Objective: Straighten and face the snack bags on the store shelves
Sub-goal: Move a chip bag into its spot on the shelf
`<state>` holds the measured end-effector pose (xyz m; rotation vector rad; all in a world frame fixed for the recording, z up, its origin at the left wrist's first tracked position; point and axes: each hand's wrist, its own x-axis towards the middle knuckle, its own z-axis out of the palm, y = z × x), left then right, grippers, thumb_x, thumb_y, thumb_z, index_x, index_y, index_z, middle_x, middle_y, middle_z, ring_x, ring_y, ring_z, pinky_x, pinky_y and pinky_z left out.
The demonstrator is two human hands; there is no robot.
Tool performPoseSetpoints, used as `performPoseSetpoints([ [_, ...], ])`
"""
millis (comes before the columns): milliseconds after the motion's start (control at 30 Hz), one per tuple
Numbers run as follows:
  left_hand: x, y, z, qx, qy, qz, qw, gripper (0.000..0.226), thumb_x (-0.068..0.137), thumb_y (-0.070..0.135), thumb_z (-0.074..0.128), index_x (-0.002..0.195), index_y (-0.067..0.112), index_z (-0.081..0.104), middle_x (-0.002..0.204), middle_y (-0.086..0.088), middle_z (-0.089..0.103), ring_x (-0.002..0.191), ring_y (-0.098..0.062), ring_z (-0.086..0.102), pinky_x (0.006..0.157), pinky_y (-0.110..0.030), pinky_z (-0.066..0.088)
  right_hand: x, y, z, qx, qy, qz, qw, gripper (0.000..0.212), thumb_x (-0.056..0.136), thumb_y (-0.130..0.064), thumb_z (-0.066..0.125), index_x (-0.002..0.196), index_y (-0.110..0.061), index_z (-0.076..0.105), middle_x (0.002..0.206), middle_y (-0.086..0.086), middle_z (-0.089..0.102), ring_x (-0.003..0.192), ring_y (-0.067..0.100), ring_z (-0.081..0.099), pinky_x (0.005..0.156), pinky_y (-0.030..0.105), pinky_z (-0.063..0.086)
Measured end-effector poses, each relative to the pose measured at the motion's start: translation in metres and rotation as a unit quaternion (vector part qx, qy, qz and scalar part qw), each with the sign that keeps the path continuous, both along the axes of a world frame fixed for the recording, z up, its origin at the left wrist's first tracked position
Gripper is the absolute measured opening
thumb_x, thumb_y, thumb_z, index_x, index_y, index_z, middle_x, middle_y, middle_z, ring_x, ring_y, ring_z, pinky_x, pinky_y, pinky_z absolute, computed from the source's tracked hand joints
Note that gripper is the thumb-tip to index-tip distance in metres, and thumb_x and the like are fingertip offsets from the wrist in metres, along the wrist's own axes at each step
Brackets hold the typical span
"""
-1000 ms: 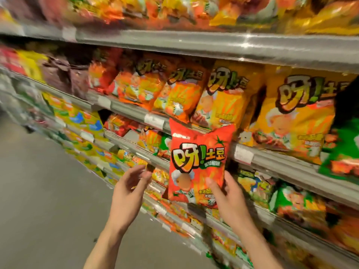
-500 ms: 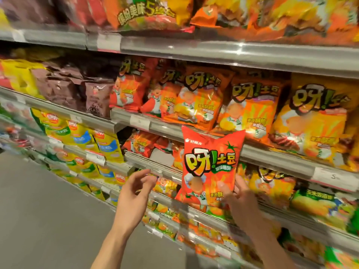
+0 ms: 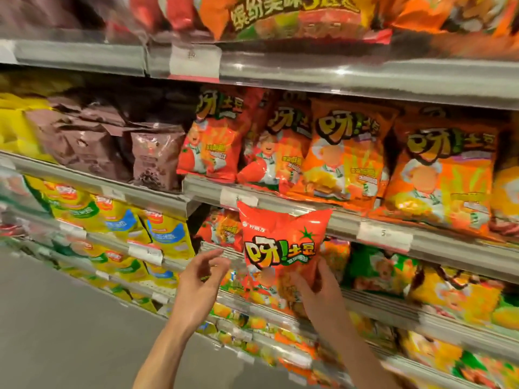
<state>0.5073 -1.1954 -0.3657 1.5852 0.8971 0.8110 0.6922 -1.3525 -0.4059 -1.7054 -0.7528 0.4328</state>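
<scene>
A small red tomato snack bag [image 3: 280, 242] stands upright in the air in front of the shelf edge, label facing me. My right hand [image 3: 317, 293] grips its lower right corner. Just left of the bag, my left hand [image 3: 199, 282] hovers with fingers loosely spread and holds nothing. Behind and left of the bag, similar red bags [image 3: 219, 231] sit on the shelf below the rail. Above the rail, larger red bags [image 3: 213, 141] and orange bags [image 3: 345, 158] of the same brand stand in a row, some leaning.
Metal shelf rails [image 3: 351, 223] with price tags run diagonally across the view. Brown bags [image 3: 118, 147] and yellow bags [image 3: 118, 220] fill the shelves to the left. Green and yellow bags [image 3: 379, 270] sit lower right. The grey aisle floor [image 3: 56, 318] lies at the lower left.
The view has shifted left along the shelves and upward. My right hand has kept hold of the red bag, and my left hand has stayed beside it, fingers now more curled.
</scene>
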Motion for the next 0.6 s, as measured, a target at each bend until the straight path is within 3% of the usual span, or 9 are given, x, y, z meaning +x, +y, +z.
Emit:
performPoseSetpoints([
  [67,0.008,0.018,-0.001,0.019,0.034,-0.022,0.999,0.016,0.096,0.026,0.071,0.111,0.031,0.070,0.100,0.009,0.078,0.099,-0.006,0.071,0.089,-0.026,0.053,-0.002,0.020,-0.008,-0.005,-0.027,0.003,1.000,0.022,0.099,-0.029,0.066,0.116,-0.034,0.053,0.112,0.000,0.068,0.103,0.014,0.063,0.089,0.031,0.050],
  [133,0.017,0.032,-0.003,0.030,0.065,-0.049,0.996,0.021,0.096,0.025,0.070,0.115,0.032,0.069,0.105,0.011,0.076,0.101,-0.002,0.069,0.091,-0.027,0.054,-0.003,0.037,-0.015,-0.010,-0.043,0.003,0.999,0.026,0.099,-0.029,0.065,0.120,-0.032,0.051,0.112,0.004,0.063,0.103,0.018,0.059,0.093,0.040,0.048],
  [200,0.024,0.047,-0.009,0.034,0.087,-0.071,0.993,0.026,0.096,0.024,0.069,0.121,0.027,0.066,0.111,0.011,0.073,0.107,-0.003,0.067,0.092,-0.027,0.055,-0.003,0.053,-0.019,0.000,-0.063,0.005,0.998,0.039,0.099,-0.027,0.065,0.134,-0.029,0.046,0.122,-0.004,0.059,0.112,0.009,0.056,0.101,0.029,0.046],
  [267,0.030,0.063,-0.018,0.031,0.106,-0.097,0.989,0.030,0.096,0.021,0.069,0.125,0.020,0.062,0.115,0.006,0.071,0.115,-0.009,0.064,0.093,-0.025,0.052,0.000,0.068,-0.022,-0.002,-0.091,-0.003,0.996,0.047,0.099,-0.023,0.067,0.135,-0.035,0.040,0.125,-0.018,0.052,0.113,-0.011,0.050,0.092,0.004,0.038],
  [300,0.032,0.070,-0.021,0.029,0.115,-0.109,0.987,0.034,0.095,0.020,0.070,0.127,0.019,0.061,0.117,0.005,0.070,0.118,-0.011,0.063,0.097,-0.028,0.051,0.000,0.073,-0.023,-0.007,-0.093,-0.007,0.996,0.050,0.098,-0.021,0.068,0.134,-0.037,0.039,0.123,-0.023,0.051,0.111,-0.015,0.049,0.087,0.000,0.036],
  [367,0.035,0.079,-0.025,0.029,0.120,-0.120,0.985,0.045,0.089,0.023,0.075,0.130,0.018,0.058,0.121,0.004,0.071,0.120,-0.012,0.062,0.105,-0.037,0.049,0.001,0.077,-0.025,-0.015,-0.093,-0.011,0.995,0.048,0.097,-0.020,0.069,0.134,-0.034,0.042,0.120,-0.034,0.049,0.110,-0.019,0.048,0.085,-0.003,0.034],
  [433,0.038,0.087,-0.027,0.032,0.102,-0.135,0.985,0.049,0.077,0.032,0.078,0.122,0.025,0.061,0.114,0.004,0.074,0.114,-0.010,0.066,0.102,-0.040,0.052,0.002,0.080,-0.027,-0.018,-0.108,-0.021,0.994,0.044,0.097,-0.021,0.069,0.134,-0.031,0.047,0.118,-0.044,0.048,0.111,-0.021,0.048,0.085,-0.005,0.033],
  [533,0.044,0.100,-0.033,0.054,0.078,-0.173,0.980,0.044,0.068,0.043,0.079,0.109,0.046,0.063,0.106,0.015,0.075,0.101,-0.003,0.069,0.086,-0.026,0.053,0.001,0.088,-0.031,-0.031,-0.102,-0.060,0.993,0.043,0.096,-0.021,0.069,0.134,-0.029,0.052,0.115,-0.038,0.055,0.109,-0.023,0.049,0.084,-0.005,0.035],
  [600,0.047,0.108,-0.039,0.067,0.071,-0.199,0.975,0.045,0.072,0.047,0.082,0.112,0.046,0.062,0.109,0.016,0.074,0.104,-0.003,0.068,0.086,-0.028,0.054,-0.002,0.093,-0.030,-0.050,-0.088,-0.080,0.992,0.045,0.095,-0.017,0.069,0.137,-0.023,0.054,0.114,-0.033,0.055,0.104,-0.025,0.051,0.081,-0.006,0.035],
])
